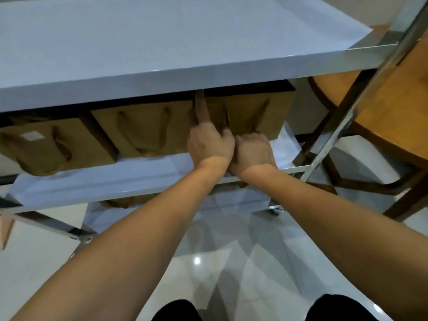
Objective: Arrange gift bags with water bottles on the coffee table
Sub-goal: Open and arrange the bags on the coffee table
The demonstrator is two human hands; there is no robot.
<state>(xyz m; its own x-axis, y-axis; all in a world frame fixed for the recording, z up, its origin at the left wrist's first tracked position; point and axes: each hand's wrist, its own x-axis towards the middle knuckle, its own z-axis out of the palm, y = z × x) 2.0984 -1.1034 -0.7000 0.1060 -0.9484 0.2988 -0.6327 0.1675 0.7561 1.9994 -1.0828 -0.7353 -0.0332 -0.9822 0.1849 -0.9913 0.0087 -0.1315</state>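
Three brown paper gift bags stand on the middle shelf (129, 181) of a metal cart. The right gift bag (259, 112) is in front of my hands. My left hand (209, 140) presses on this bag's left side, with its index finger pointing up along the edge. My right hand (253, 149) curls at the bag's lower front, where the rope handle hangs. The middle gift bag (143, 128) and the left gift bag (53, 144), which bears a white label, stand untouched. No water bottle is visible.
The cart's white top shelf (162, 42) overhangs the bags. A chrome cart post (352, 112) slants at the right. Behind it is a round wooden table (382, 107). Another brown bag (125, 201) peeks out on the bottom shelf. Glossy tile floor (231, 262) lies below.
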